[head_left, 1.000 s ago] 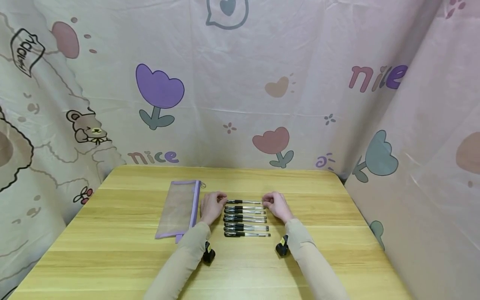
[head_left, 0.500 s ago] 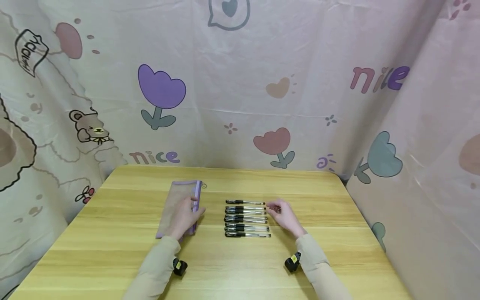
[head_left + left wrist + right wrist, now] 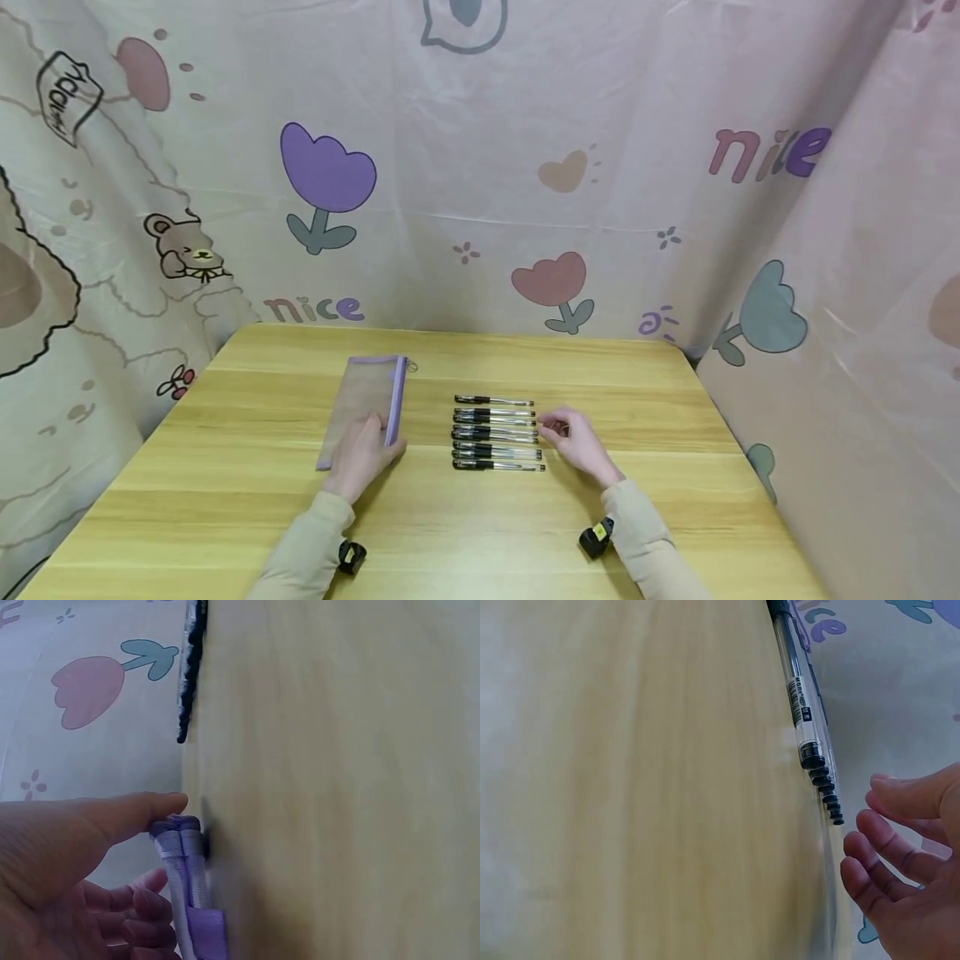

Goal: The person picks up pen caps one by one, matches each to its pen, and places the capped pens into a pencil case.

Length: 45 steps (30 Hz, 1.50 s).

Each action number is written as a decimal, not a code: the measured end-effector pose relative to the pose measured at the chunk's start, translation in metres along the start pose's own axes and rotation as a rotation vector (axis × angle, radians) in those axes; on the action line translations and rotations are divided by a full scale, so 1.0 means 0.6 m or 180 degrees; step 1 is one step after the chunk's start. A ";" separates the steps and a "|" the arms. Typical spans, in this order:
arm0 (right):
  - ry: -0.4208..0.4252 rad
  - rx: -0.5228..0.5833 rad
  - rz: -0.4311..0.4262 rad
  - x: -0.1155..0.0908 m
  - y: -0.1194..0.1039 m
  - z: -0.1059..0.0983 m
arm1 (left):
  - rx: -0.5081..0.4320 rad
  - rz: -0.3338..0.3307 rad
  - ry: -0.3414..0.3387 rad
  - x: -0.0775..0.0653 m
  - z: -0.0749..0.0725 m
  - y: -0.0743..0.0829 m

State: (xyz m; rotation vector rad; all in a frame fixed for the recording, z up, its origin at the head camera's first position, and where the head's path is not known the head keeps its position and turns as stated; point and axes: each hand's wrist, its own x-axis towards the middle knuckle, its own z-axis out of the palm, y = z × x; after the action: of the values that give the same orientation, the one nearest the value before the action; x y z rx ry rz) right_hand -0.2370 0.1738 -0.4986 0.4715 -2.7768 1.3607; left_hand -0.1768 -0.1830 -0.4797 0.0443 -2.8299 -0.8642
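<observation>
A flat mesh pouch [image 3: 367, 387] with purple edging and a purple zipper strip [image 3: 397, 392] lies on the table. My left hand [image 3: 360, 458] is over its near end, fingers over the mesh and thumb beside the zipper strip. In the left wrist view the straight thumb [image 3: 142, 812] touches the zipper's end [image 3: 180, 840], while the other fingers curl loosely beyond it. Several clear gel pens with black caps [image 3: 472, 433] lie in a stacked row to the right. My right hand [image 3: 576, 440], loosely curled and holding nothing, hovers just off the pens' right ends [image 3: 812, 756].
The wooden table [image 3: 480, 533] carries the pouch and pens. A printed curtain [image 3: 450, 167] hangs along its back and both sides. Black wrist cameras [image 3: 597, 537] sit at both sleeves. A small ring [image 3: 412, 366] hangs at the zipper's far end.
My left hand has moved from the left ends of the pens across to the near end of the pouch. My right hand has drawn back slightly from the farthest pen, toward me.
</observation>
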 end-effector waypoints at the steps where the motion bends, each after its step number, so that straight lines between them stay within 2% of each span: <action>1: -0.0007 0.0001 -0.0008 -0.001 -0.001 -0.001 | -0.0018 -0.0029 -0.0015 -0.001 0.000 -0.001; 8: 0.0006 -0.0002 -0.0049 -0.003 0.001 -0.006 | -0.0428 -0.0148 -0.0170 -0.002 0.000 -0.015; 14: -0.0020 -0.0044 -0.0004 -0.003 0.002 -0.008 | -0.0604 -0.0239 -0.0218 -0.002 0.000 -0.022; 25: -0.0025 -0.0021 0.0028 -0.007 0.004 -0.007 | -0.1055 -0.0367 -0.0164 -0.001 0.008 -0.037; 45: -0.0164 -0.0004 -0.0129 -0.016 0.002 -0.009 | -0.1241 -0.0420 -0.0191 -0.018 0.009 -0.039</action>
State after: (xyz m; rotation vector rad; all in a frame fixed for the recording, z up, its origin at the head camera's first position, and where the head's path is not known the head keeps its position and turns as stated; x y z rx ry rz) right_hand -0.2286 0.1809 -0.4975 0.5675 -2.7919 1.3575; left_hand -0.1677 -0.1986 -0.4989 0.1548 -2.6804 -1.4523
